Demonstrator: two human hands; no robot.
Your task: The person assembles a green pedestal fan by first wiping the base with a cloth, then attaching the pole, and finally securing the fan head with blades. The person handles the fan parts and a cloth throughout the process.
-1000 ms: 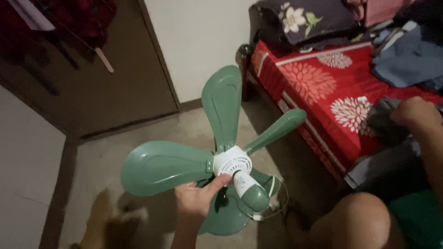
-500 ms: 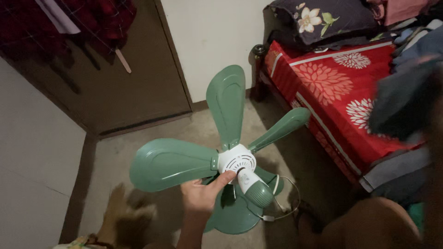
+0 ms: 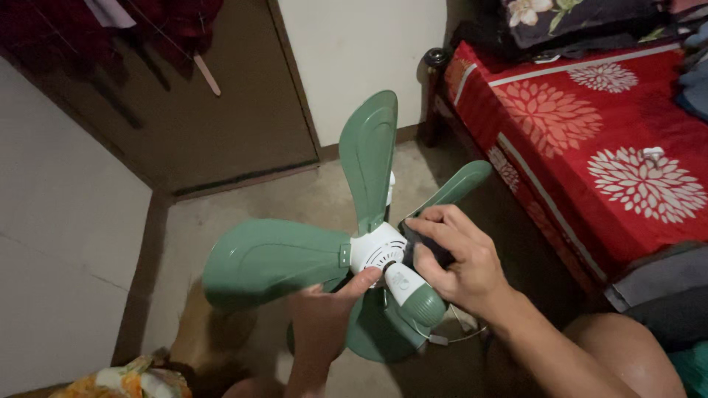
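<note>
Your left hand grips the light fan at its stiff white hub; your right hand pinches a dark cloth against it. Avoid the thin, bendy blades.

A red flowered bedspread lies near a brown door.

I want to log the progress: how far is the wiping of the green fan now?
Done: nothing visibly finished. In hand: the left hand holds the green fan at its white hub, and the right hand presses a dark cloth beside the hub. Left: all the blades, judging by this.
</note>
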